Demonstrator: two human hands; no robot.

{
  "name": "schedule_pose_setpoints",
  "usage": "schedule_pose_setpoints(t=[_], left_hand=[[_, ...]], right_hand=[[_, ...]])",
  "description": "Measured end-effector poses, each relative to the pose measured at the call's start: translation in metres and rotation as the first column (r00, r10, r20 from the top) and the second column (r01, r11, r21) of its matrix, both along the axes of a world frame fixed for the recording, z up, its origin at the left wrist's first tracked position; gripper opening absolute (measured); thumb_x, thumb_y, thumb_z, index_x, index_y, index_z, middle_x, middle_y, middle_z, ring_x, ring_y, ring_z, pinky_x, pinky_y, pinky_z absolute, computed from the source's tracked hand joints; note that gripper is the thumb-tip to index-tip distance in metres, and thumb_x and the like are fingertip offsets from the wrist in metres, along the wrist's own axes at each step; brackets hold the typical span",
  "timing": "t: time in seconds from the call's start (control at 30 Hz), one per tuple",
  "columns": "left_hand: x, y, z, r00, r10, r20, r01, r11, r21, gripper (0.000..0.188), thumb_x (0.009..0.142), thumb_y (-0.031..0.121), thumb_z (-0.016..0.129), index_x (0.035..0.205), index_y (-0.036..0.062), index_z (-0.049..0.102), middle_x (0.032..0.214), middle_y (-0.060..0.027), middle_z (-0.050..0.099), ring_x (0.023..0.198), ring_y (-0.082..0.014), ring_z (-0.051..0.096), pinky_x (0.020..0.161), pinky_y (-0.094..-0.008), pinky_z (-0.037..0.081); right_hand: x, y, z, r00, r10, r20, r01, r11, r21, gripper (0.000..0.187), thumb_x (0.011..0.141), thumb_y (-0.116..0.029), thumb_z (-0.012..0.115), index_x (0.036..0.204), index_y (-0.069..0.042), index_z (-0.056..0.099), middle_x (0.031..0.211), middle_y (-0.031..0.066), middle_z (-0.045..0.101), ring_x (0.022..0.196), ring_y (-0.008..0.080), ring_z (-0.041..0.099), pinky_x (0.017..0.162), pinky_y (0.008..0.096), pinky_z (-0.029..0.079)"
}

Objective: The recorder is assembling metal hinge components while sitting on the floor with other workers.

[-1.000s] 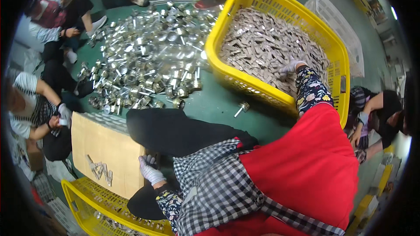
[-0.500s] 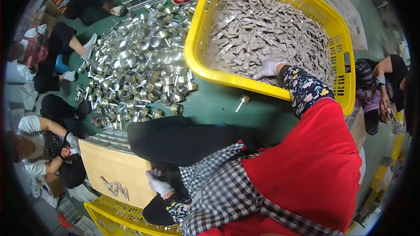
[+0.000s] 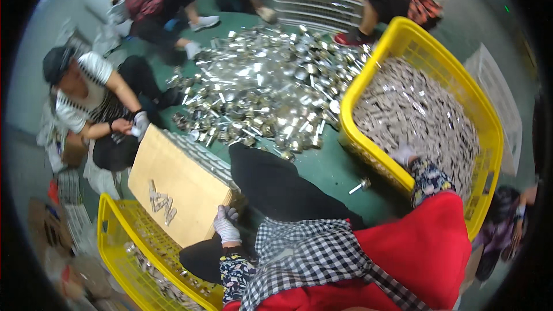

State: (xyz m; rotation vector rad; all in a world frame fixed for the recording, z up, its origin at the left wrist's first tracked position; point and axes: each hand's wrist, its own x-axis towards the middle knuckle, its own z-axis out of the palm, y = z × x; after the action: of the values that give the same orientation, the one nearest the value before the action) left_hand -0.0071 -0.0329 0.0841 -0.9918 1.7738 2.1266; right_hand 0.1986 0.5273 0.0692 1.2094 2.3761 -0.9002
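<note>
I see my left hand (image 3: pixel 226 226), in a white glove, closed on the near edge of a flat cardboard board (image 3: pixel 178 187). The board lies tilted across the rim of a small yellow basket (image 3: pixel 118 236) at my lower left. A few small metal pieces (image 3: pixel 161 203) rest on the board's top face. My right hand (image 3: pixel 403 154), also gloved, reaches into the large yellow basket (image 3: pixel 415 40) on my right and sits among the grey metal parts (image 3: pixel 426 109) that fill it; I cannot tell whether it is clenched or released. One loose metal piece (image 3: pixel 360 185) lies on the green floor (image 3: pixel 322 167) just outside that basket. Beyond my dark-trousered knee, a wide pile of shiny metal parts (image 3: pixel 259 98) spreads over the floor. Further off, other people sit around the pile: one in a striped shirt (image 3: pixel 92 89) at left, others along the far edge.
</note>
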Motion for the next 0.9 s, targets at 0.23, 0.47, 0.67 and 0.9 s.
schedule_pose_setpoints(t=[0.23,0.47,0.67,0.9], left_hand=[[0.005,0.002,-0.017,0.996,0.01,-0.089,0.011,0.973,0.229,0.024,0.087,0.022,0.056,0.089,-0.0024,0.054,0.072,-0.0081,0.055,0.055,-0.0137,0.052,0.046,-0.0225,0.042],[0.006,0.016,0.003,0.994,0.076,-0.08,-0.069,0.993,0.093,0.03,0.087,0.022,0.056,0.091,-0.0073,0.054,0.076,-0.0129,0.058,0.055,-0.0163,0.054,0.046,-0.0248,0.044],[0.008,0.012,-0.002,0.992,0.1,-0.076,-0.088,0.986,0.144,0.031,0.087,0.023,0.056,0.092,-0.0075,0.055,0.076,-0.0119,0.059,0.057,-0.0164,0.056,0.047,-0.0245,0.046],[0.003,0.016,0.0,0.995,0.072,-0.072,-0.063,0.991,0.115,0.03,0.086,0.022,0.057,0.091,-0.0075,0.055,0.076,-0.012,0.059,0.056,-0.0166,0.057,0.047,-0.0245,0.046]], right_hand=[[0.017,0.018,-0.042,0.957,0.28,0.079,-0.271,0.957,-0.106,0.048,0.075,-0.027,0.063,0.112,0.0,0.047,0.102,0.017,0.056,0.086,0.0258,0.054,0.079,0.0343,0.044],[0.034,0.052,-0.08,0.893,-0.444,-0.08,0.303,0.722,-0.622,0.042,0.078,-0.019,0.06,0.113,0.0,0.046,0.1,0.015,0.056,0.075,0.0237,0.053,0.069,0.0336,0.045],[0.028,0.057,-0.048,0.767,-0.582,-0.269,0.369,0.744,-0.557,0.06,0.075,-0.015,0.063,0.126,0.0,0.035,0.089,0.0138,0.057,0.063,0.0237,0.055,0.056,0.0327,0.047],[0.02,0.054,0.044,0.421,-0.78,-0.463,0.55,0.625,-0.553,0.012,0.077,-0.023,0.059,0.081,-0.012,0.058,0.066,0.0002,0.057,0.051,0.0154,0.051,0.042,0.0251,0.041]])
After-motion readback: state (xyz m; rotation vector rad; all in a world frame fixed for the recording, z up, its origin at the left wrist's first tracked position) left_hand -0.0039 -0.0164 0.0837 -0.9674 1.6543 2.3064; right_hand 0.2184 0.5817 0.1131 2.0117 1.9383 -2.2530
